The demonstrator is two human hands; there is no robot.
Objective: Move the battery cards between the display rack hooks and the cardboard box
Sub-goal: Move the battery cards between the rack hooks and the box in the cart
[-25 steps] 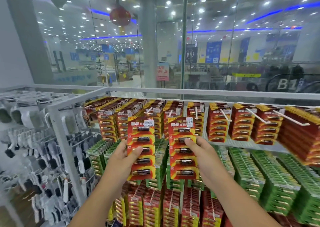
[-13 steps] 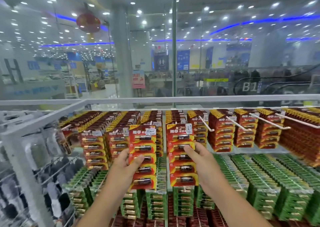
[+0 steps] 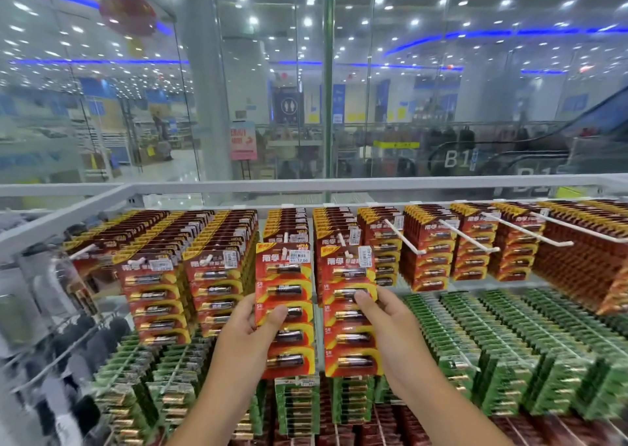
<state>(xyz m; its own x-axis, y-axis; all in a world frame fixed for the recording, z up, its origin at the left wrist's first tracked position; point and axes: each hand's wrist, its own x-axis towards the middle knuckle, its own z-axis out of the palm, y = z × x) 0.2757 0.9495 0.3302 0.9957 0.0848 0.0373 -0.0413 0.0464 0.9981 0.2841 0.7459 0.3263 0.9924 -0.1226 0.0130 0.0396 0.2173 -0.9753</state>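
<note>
Each hand pinches one red card upright, the left hand [image 3: 243, 335] its card [image 3: 284, 309] and the right hand [image 3: 390, 326] its card [image 3: 351, 313], hang-holes topmost and level with the hooks [image 3: 343, 243] just behind.

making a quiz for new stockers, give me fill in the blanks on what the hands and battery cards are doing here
1. Each hand holds a ____ battery card.
2. The left hand holds the left card; the right hand holds the ____ card.
3. The row below the top row holds ____ cards.
4. The bare hooks are ____.

Missing: red; right; green; white
</note>
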